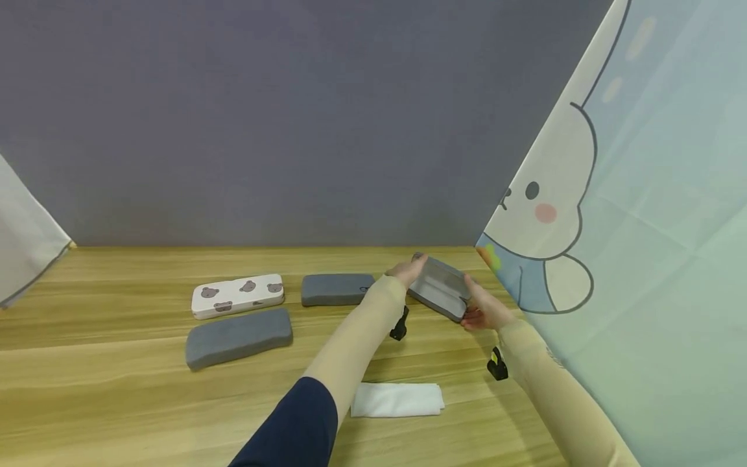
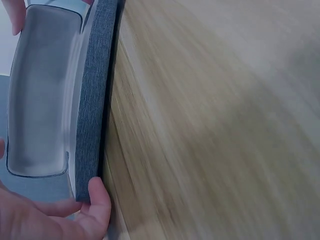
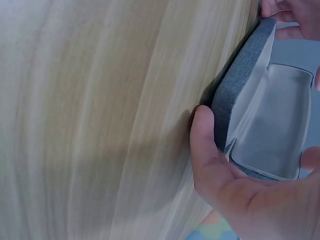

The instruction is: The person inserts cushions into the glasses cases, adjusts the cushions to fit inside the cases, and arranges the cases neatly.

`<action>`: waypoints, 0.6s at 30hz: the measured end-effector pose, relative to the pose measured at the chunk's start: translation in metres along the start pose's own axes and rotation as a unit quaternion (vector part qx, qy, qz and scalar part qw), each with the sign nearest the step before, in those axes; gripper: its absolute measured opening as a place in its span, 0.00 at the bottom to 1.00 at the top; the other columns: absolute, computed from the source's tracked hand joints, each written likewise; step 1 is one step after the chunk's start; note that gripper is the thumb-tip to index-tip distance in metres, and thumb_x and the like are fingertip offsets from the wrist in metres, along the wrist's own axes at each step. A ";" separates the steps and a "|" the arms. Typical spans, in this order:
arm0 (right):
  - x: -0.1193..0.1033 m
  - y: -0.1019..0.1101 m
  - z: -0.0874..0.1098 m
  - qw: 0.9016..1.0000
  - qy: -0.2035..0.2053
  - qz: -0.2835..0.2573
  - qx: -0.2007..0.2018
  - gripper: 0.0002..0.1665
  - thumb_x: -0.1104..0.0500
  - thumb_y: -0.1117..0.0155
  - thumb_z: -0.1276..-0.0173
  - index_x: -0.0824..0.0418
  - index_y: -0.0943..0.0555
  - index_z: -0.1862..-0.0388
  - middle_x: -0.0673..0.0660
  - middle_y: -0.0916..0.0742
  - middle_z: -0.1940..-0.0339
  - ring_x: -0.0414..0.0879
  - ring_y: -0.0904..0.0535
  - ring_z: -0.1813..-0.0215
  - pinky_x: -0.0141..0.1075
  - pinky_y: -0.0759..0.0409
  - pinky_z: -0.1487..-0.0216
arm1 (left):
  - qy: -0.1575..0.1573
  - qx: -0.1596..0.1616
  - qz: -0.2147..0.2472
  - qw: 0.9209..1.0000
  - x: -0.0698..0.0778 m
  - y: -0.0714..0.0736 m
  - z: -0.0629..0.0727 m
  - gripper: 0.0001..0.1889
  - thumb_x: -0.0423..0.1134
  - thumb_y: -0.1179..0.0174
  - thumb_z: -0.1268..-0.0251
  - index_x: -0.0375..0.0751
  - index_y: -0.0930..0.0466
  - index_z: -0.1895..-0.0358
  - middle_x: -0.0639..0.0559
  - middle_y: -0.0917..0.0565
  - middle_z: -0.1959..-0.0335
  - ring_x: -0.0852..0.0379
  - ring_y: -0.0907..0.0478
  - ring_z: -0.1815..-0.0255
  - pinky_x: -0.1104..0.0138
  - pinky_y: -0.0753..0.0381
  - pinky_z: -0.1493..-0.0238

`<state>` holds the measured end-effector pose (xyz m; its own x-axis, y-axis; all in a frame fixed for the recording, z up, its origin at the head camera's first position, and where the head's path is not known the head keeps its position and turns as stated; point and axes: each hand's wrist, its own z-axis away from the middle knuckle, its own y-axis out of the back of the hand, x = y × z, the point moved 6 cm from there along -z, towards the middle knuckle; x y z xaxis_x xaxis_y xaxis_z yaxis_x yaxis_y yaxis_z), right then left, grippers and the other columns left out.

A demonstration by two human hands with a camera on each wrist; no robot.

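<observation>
A grey glasses case (image 1: 438,287) stands open at the back right of the table, tilted, its pale grey lining showing and nothing visible inside. My left hand (image 1: 406,271) grips its left end; in the left wrist view the thumb and fingers (image 2: 100,202) bend round the case's corner. At the opposite end my right hand (image 1: 489,310) holds it, one fingertip (image 3: 203,120) against the dark fabric outside and the thumb near the lid's rim. The right wrist view shows the lid's hollow lining (image 3: 277,120) between both hands.
To the left lie a closed dark grey case (image 1: 332,289), a white case with bear heads (image 1: 238,296) and another grey case (image 1: 239,338). A folded white cloth (image 1: 397,400) lies near the front. A grey backdrop and a printed curtain (image 1: 642,259) border the wooden table.
</observation>
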<state>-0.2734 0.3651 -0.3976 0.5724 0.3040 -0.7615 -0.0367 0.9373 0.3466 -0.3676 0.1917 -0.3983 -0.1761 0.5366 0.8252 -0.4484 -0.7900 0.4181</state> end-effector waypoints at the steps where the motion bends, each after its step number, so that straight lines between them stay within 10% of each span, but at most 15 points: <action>1: 0.001 0.000 -0.003 1.000 -0.003 -0.001 0.000 0.62 0.26 0.73 0.33 0.86 0.49 0.34 0.69 0.28 0.55 0.49 0.25 0.63 0.33 0.18 0.60 | -0.001 0.005 -0.014 1.000 0.001 0.000 0.001 0.47 0.75 0.70 0.35 0.42 0.49 0.24 0.39 0.51 0.22 0.38 0.54 0.22 0.45 0.52 0.24; 15: 0.002 -0.001 -0.006 1.000 -0.017 -0.020 -0.005 0.57 0.31 0.70 0.31 0.86 0.49 0.35 0.68 0.28 0.58 0.49 0.25 0.64 0.33 0.18 0.63 | -0.007 -0.009 0.043 0.999 0.002 -0.001 0.007 0.41 0.66 0.68 0.30 0.42 0.52 0.23 0.39 0.53 0.21 0.37 0.60 0.21 0.43 0.58 0.23; 17: 0.004 0.000 -0.007 0.999 -0.023 -0.023 -0.005 0.57 0.31 0.68 0.31 0.86 0.48 0.35 0.67 0.29 0.58 0.49 0.25 0.65 0.34 0.18 0.64 | 0.000 -0.037 0.104 0.994 0.001 -0.005 0.011 0.37 0.62 0.70 0.26 0.46 0.57 0.22 0.43 0.58 0.20 0.41 0.63 0.20 0.47 0.61 0.22; 18: 0.006 0.002 -0.008 0.999 -0.025 -0.026 -0.005 0.56 0.31 0.67 0.32 0.86 0.47 0.36 0.67 0.29 0.58 0.49 0.25 0.66 0.34 0.18 0.65 | 0.004 -0.057 0.197 0.979 0.001 -0.007 0.014 0.35 0.59 0.72 0.24 0.45 0.59 0.22 0.44 0.58 0.20 0.43 0.63 0.20 0.49 0.61 0.21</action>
<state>-0.2766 0.3701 -0.4065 0.6145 0.2466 -0.7494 -0.0147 0.9533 0.3016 -0.3526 0.1941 -0.3952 -0.3626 0.1993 0.9104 -0.4390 -0.8982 0.0218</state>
